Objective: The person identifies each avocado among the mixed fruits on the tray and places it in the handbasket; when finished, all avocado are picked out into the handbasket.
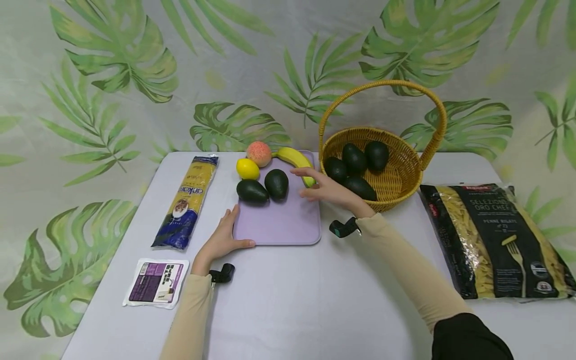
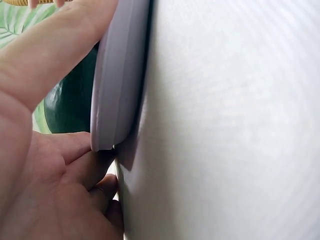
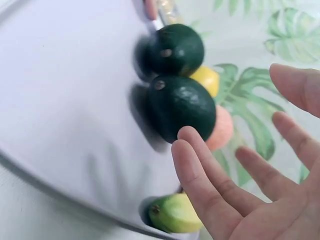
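Observation:
A lilac tray (image 1: pixel 279 227) lies on the table, its front left corner held between the thumb and fingers of my left hand (image 1: pixel 220 239). Two dark green avocados, one upright (image 1: pixel 276 185) and one on its side (image 1: pixel 252 192), sit on it side by side. Behind them are a yellow lemon (image 1: pixel 247 169) and a pinkish peach (image 1: pixel 259 153), with a banana (image 1: pixel 292 159) along the tray's right back corner. Over the tray's right side, my right hand (image 1: pixel 330 191) has spread fingers and holds nothing. Its fingertips (image 3: pixel 186 155) overlap the nearer avocado (image 3: pixel 182 107) in the right wrist view.
A wicker basket (image 1: pixel 400 140) with a tall handle stands right of the tray, several avocados (image 1: pixel 354 159) inside. Farther right lies a large bag of penne (image 1: pixel 499 240). On the left are a spaghetti packet (image 1: pixel 189 200) and a white-and-purple flat pack (image 1: pixel 156 282).

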`<action>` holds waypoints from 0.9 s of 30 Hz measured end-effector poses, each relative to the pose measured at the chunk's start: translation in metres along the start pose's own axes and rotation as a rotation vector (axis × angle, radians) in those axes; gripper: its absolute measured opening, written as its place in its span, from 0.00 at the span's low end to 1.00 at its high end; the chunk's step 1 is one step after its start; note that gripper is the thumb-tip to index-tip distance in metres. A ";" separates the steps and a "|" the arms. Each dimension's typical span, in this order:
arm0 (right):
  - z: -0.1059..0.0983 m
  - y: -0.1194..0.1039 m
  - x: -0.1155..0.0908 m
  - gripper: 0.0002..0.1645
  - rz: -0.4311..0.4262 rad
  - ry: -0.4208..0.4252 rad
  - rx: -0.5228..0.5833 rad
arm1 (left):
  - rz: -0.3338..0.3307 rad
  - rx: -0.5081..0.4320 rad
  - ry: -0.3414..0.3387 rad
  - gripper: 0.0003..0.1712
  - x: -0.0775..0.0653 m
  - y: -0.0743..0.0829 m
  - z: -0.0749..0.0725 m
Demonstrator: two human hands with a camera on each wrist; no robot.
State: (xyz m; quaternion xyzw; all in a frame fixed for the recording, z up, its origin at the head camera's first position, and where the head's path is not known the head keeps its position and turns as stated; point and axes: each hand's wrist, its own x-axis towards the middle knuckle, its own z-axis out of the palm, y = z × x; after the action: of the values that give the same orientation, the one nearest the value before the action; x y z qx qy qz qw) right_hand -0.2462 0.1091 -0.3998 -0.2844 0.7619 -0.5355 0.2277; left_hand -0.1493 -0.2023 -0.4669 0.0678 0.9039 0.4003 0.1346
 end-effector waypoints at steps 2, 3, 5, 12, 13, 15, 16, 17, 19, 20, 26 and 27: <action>0.003 0.003 0.008 0.38 0.008 0.003 -0.003 | -0.002 -0.003 0.000 0.67 0.000 0.001 0.000; 0.005 0.004 0.012 0.38 0.010 0.002 -0.005 | -0.002 -0.004 0.001 0.67 -0.001 0.001 0.000; 0.007 0.007 0.021 0.39 0.005 -0.001 -0.020 | 0.000 -0.006 0.003 0.67 -0.001 0.002 0.000; 0.013 0.009 0.047 0.40 -0.002 -0.025 -0.101 | 0.002 -0.012 -0.002 0.67 0.000 0.001 0.001; 0.014 0.009 0.051 0.40 -0.006 -0.026 -0.121 | 0.000 -0.013 -0.002 0.67 0.000 0.001 0.000; 0.016 0.010 0.058 0.40 -0.024 -0.019 -0.169 | -0.003 -0.013 -0.002 0.67 0.000 0.000 0.000; 0.017 0.010 0.061 0.40 -0.035 -0.015 -0.198 | -0.006 -0.012 -0.002 0.67 0.000 0.000 0.000; 0.018 0.010 0.065 0.40 -0.047 -0.009 -0.233 | -0.009 -0.011 -0.002 0.67 0.000 0.000 0.000; 0.020 0.011 0.070 0.39 -0.077 0.002 -0.294 | -0.009 -0.009 -0.002 0.67 0.001 -0.001 0.001; 0.021 0.011 0.072 0.39 -0.081 0.007 -0.313 | -0.009 -0.007 -0.002 0.67 0.001 -0.001 0.001; 0.027 0.011 0.081 0.36 -0.034 0.040 -0.383 | -0.009 0.002 0.000 0.67 0.001 -0.001 0.001; 0.028 0.010 0.082 0.35 -0.028 0.048 -0.392 | -0.010 0.004 0.001 0.67 0.001 -0.001 0.001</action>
State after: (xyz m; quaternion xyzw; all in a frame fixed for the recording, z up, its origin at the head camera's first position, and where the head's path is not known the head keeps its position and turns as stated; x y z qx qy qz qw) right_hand -0.2901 0.0369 -0.4219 -0.3208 0.8528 -0.3867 0.1423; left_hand -0.1501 -0.2020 -0.4688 0.0634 0.9050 0.3980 0.1362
